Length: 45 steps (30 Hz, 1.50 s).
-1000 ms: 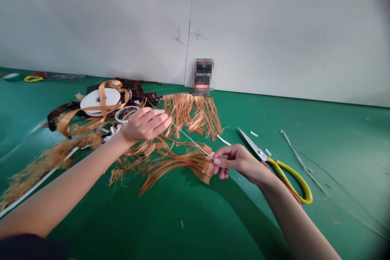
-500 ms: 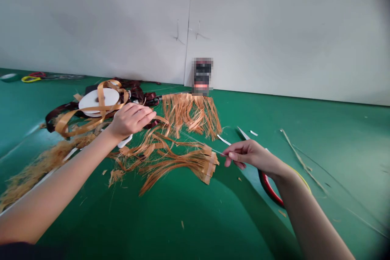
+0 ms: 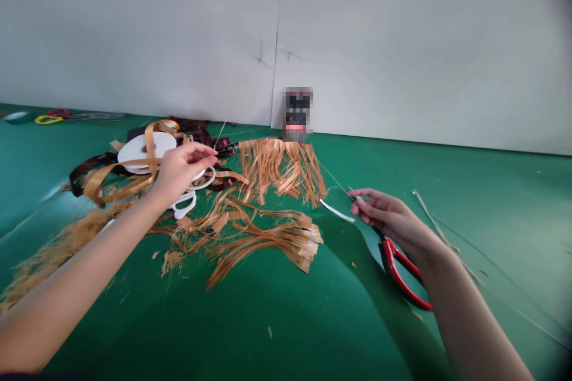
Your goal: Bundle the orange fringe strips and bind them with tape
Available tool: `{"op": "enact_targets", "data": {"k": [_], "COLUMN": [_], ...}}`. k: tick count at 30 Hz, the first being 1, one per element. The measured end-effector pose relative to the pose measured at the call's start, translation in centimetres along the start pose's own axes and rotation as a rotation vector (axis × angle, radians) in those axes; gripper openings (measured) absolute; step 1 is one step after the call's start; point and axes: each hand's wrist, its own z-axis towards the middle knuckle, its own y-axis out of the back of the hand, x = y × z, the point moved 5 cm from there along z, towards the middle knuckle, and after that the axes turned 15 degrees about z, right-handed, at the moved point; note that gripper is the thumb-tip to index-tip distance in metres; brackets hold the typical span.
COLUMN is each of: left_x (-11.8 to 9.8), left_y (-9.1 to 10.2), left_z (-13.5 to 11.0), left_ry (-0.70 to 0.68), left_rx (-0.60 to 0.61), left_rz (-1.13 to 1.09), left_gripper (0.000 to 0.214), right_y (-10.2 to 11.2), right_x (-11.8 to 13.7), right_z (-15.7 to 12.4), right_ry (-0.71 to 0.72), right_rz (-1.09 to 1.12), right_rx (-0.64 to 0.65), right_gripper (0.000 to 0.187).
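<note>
My left hand pinches a thin pale strand above the tangled ribbon. A second length of thin strand runs from the fingertips of my right hand, which are pinched on it. Between my hands hangs a fringe of orange-brown fibre strips. A looser bunch of the same fibre, with taped ends, lies below it. Red-handled scissors lie under my right wrist, their blades hidden.
A white ribbon spool sits in tan and dark ribbon at the left, beside white plastic loops. Loose dry fibre covers the green mat. A white cabinet wall stands behind, with a blurred object against it.
My left hand has moved up and left toward the spool. My right hand has moved right and up, away from the taped bunch, and the scissors' red handles now show.
</note>
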Motion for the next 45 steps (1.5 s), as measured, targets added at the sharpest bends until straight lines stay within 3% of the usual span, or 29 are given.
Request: {"op": "enact_targets", "data": {"k": [5, 7, 10, 13, 18, 20, 23, 26, 29, 32, 35, 38, 39, 41, 45], "left_x": [-6.0, -8.6, -12.3, -14.8, -16.0, -16.0, -15.2, -14.5, -14.3, -12.8, -9.6, -6.3, -5.5, -3.7, -0.9], "left_y": [-2.0, -3.5, -4.8, -6.0, -7.0, -6.9, -6.5, -6.4, -6.3, -5.0, -1.4, 1.5, 2.5, 2.6, 0.0], "left_z": [-2.1, -4.0, -6.6, -8.4, -9.2, -8.8, -7.7, -7.2, -6.4, -4.0, 0.3, 4.4, 5.8, 8.1, 11.5], "left_ry": [0.095, 0.313, 0.484, 0.506, 0.518, 0.510, 0.570, 0.643, 0.615, 0.538, 0.432, 0.367, 0.268, 0.210, 0.146], "left_rx": [0.329, 0.619, 0.876, 1.003, 1.031, 1.013, 0.892, 0.810, 0.772, 0.572, 0.147, -0.045, -0.125, -0.140, -0.149], "left_rz": [-0.321, -0.611, -0.799, -0.875, -0.955, -0.998, -1.035, -1.087, -1.115, -1.038, -0.768, -0.585, -0.307, -0.217, -0.206], "left_gripper": [0.017, 0.019, 0.022, 0.020, 0.025, 0.029, 0.039, 0.033, 0.024, 0.021, 0.022, 0.024, 0.031, 0.026, 0.022], "right_y": [-3.2, -4.8, -7.4, -9.3, -10.2, -10.3, -10.7, -11.3, -11.5, -10.9, -9.2, -6.9, -6.3, -5.4, -4.6], "right_x": [-1.0, -1.5, -1.9, -1.7, -1.1, -0.9, -1.0, -1.3, -1.6, -1.6, -1.1, -0.4, -0.2, 0.2, 0.0], "right_z": [0.2, 0.0, -0.9, -1.8, -2.4, -2.5, -2.8, -3.2, -3.5, -3.2, -2.2, -1.3, -1.1, -0.8, -0.5], "right_ry": [0.135, 0.129, 0.071, 0.043, 0.107, 0.124, 0.085, 0.007, -0.056, -0.089, -0.086, -0.026, -0.004, 0.026, 0.042], "right_rz": [0.044, 0.060, 0.156, 0.138, 0.027, 0.062, 0.136, 0.201, 0.255, 0.342, 0.515, 0.643, 0.656, 0.650, 0.567], "right_rx": [0.014, 0.057, 0.169, 0.227, 0.245, 0.271, 0.337, 0.389, 0.427, 0.462, 0.384, 0.205, 0.155, 0.087, 0.065], "right_gripper": [0.026, 0.026, 0.032, 0.036, 0.025, 0.024, 0.025, 0.023, 0.019, 0.017, 0.021, 0.021, 0.020, 0.018, 0.012]}}
